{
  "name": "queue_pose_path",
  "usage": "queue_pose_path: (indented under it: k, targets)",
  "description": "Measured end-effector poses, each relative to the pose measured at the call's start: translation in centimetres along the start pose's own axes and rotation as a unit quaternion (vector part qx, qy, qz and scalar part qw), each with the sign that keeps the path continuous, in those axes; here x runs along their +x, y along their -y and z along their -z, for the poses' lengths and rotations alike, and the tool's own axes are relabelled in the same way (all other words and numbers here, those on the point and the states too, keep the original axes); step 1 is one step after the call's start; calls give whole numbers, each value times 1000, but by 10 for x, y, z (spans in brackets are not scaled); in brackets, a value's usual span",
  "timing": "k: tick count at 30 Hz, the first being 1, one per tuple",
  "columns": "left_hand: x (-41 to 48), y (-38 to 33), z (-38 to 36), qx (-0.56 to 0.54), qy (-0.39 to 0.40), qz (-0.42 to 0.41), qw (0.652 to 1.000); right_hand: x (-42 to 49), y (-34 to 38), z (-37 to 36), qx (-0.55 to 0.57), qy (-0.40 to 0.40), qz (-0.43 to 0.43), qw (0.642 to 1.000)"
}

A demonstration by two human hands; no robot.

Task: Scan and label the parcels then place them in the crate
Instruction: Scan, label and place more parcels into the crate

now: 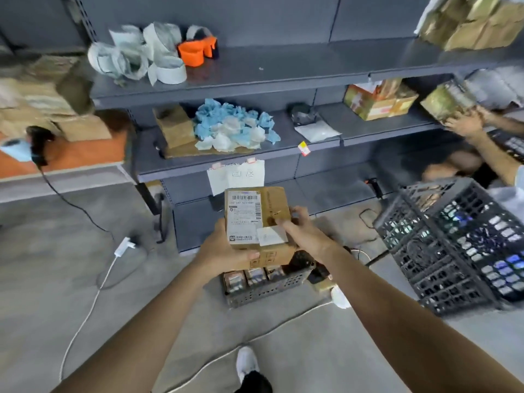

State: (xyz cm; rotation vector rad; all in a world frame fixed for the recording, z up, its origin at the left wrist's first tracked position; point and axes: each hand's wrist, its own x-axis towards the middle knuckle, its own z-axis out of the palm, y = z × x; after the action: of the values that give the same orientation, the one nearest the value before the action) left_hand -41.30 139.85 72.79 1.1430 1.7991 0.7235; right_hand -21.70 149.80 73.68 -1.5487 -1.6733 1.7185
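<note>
Parcel (256, 211) held above crate (266, 289) on floor, before shelving (283, 66). Left grip (224, 252) cups parcel underside, thumb wrapped round. Right grip (304, 234) clasps parcel right edge, beside small white label (270, 235).

The parcel (273, 205) is matt brown cardboard with a smooth white paper label (244, 217). The crate (272, 290) is dark latticed plastic. The shelf (283, 66) looks like matt grey painted metal, the floor (56, 265) smooth grey concrete, and the blue-and-white wads (235, 127) crumpled paper.
</note>
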Motion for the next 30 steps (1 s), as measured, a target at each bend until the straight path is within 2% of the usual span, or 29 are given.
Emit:
queue_pose_path:
  k: [5, 13, 19, 25, 30]
  targets:
    - [67, 7, -2, -51, 18, 8, 999, 76, 7, 2, -28, -30, -22, 999]
    - [163, 44, -36, -133, -2, 75, 988, 173, -25, 21, -125, -32, -20, 991]
    - [236, 100, -110, -151, -53, 133, 978, 256, -118, 33, -104, -18, -30, 994]
    - [301, 198, -208, -165, -53, 137, 975, 346, -240, 30, -122, 14, -32, 992]
    - [346, 287, -250, -148, -59, 117, 980, 415, -334, -6, -138, 28, -18, 990]
